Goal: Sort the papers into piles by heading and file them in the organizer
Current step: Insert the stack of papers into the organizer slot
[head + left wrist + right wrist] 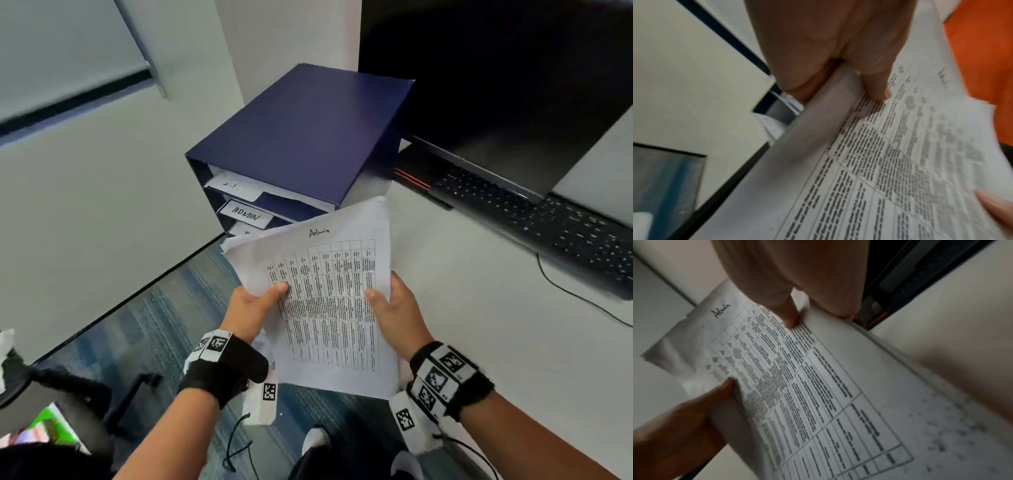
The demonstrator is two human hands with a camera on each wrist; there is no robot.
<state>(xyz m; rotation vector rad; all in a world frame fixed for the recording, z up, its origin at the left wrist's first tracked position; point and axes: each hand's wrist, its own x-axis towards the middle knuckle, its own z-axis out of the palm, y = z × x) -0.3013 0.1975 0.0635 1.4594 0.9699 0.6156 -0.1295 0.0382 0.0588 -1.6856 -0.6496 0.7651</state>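
Both hands hold a stack of white papers (329, 301) in the air, just in front of the dark blue organizer (301, 137). The top sheet carries a printed table and the handwritten heading "Admin" (319, 232). My left hand (255, 306) pinches the stack's left edge, thumb on top. My right hand (394, 306) grips the right edge the same way. The organizer's open front shows stacked slots, one with a label reading "ADMIN" (246, 214). In the wrist views the papers (890, 162) (807, 386) fill the frame under each thumb.
The organizer stands at the left end of a white desk (496, 325). A black keyboard (548, 219) and a dark monitor (496, 85) lie to its right. A white wall (102, 205) runs along the left; blue carpet (164, 325) and a black chair base (68, 387) lie below.
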